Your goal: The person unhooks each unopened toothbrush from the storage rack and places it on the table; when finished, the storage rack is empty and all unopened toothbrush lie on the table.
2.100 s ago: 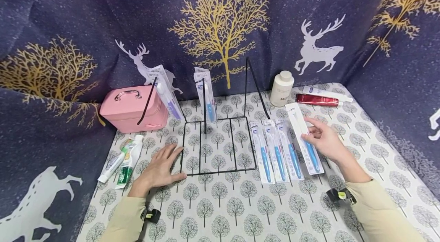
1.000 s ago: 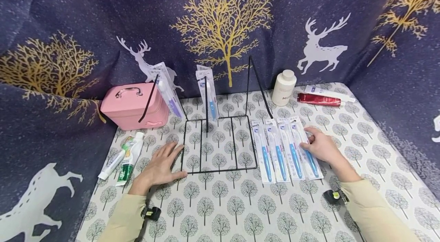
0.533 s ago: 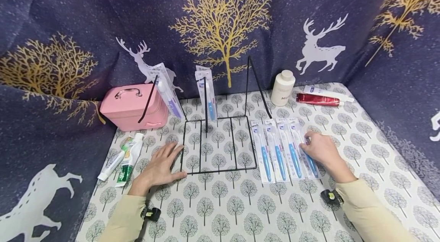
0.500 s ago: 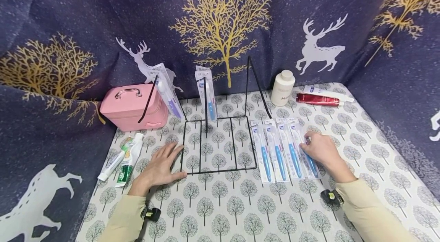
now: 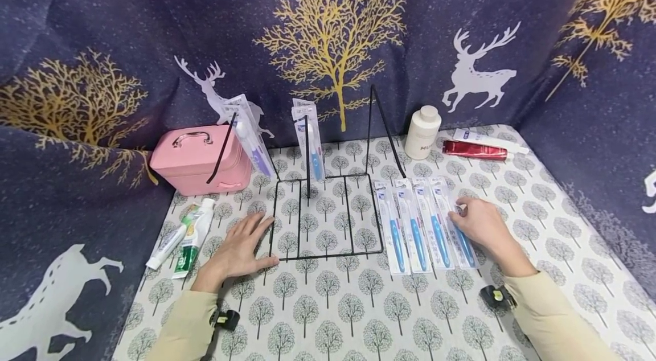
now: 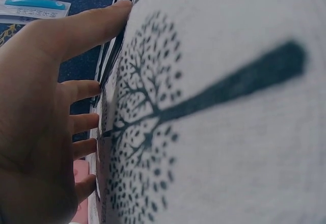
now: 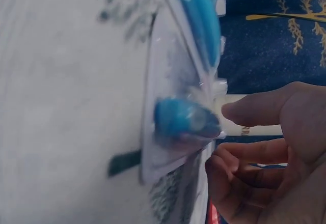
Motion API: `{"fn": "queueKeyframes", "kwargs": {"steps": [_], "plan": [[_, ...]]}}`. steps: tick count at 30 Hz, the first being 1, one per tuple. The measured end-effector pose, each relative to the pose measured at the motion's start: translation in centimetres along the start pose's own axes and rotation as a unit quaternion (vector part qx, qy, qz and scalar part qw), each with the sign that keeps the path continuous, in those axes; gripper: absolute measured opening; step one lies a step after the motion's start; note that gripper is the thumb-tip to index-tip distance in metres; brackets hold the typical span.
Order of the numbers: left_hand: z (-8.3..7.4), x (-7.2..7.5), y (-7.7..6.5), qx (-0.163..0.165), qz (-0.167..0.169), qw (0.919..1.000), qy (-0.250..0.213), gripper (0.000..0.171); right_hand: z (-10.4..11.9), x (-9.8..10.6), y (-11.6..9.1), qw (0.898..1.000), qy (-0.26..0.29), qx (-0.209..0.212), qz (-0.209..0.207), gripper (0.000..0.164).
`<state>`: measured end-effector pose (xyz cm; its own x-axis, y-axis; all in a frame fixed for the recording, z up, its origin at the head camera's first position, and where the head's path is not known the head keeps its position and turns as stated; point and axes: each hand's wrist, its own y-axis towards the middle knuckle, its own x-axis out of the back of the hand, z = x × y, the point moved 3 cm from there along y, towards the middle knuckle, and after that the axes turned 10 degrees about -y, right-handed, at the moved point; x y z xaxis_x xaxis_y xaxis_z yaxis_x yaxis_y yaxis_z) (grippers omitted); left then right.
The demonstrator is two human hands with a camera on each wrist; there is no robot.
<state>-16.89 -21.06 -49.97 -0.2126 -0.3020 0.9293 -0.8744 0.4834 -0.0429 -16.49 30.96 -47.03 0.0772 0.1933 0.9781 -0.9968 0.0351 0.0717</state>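
My right hand (image 5: pixel 482 225) is at the rightmost packaged toothbrush (image 5: pixel 461 238), with thumb and curled index finger at its right side. In the right wrist view, that toothbrush pack (image 7: pixel 178 117) lies right by the thumb (image 7: pixel 254 107) and bent fingers. The packs to its left, among them a blue toothbrush pack (image 5: pixel 416 236), lie side by side, heads away from me. My left hand (image 5: pixel 238 247) rests with spread fingers at the left side of a black wire rack (image 5: pixel 328 256). In the left wrist view its fingers (image 6: pixel 84 122) reach to the rack's bar.
Purple toothbrush packs (image 5: pixel 256 150) and blue toothbrush packs (image 5: pixel 314 147) hang on the rack's left and middle arms. A pink case (image 5: pixel 197 159) stands behind left, toothpaste tubes (image 5: pixel 192 241) before it. At back right are a white bottle (image 5: pixel 422 133) and a red tube (image 5: pixel 474 150).
My right hand has brought the last toothbrush pack down from a tilt to lie beside the others, nudging it slightly left. The left hand has stayed put.
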Motion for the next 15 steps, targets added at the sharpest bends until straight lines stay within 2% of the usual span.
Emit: {"fn": "queueKeyframes", "kwargs": {"steps": [4, 7, 15], "plan": [[0.1, -0.1, 0.0, 0.002, -0.003, 1.0, -0.005, 0.097, 1.3, 0.7, 0.0, 0.997, 0.018, 0.041, -0.059, 0.034], [0.2, -0.2, 0.0, 0.004, -0.003, 0.9999, -0.011, 0.097, 2.6, 1.0, 0.0, 0.993, 0.05, 0.07, -0.082, 0.032], [0.2, -0.1, 0.0, 0.001, 0.003, 1.0, -0.006, 0.097, 6.0, 1.7, -0.2, 0.981, 0.155, 0.095, -0.072, 0.029]]}}
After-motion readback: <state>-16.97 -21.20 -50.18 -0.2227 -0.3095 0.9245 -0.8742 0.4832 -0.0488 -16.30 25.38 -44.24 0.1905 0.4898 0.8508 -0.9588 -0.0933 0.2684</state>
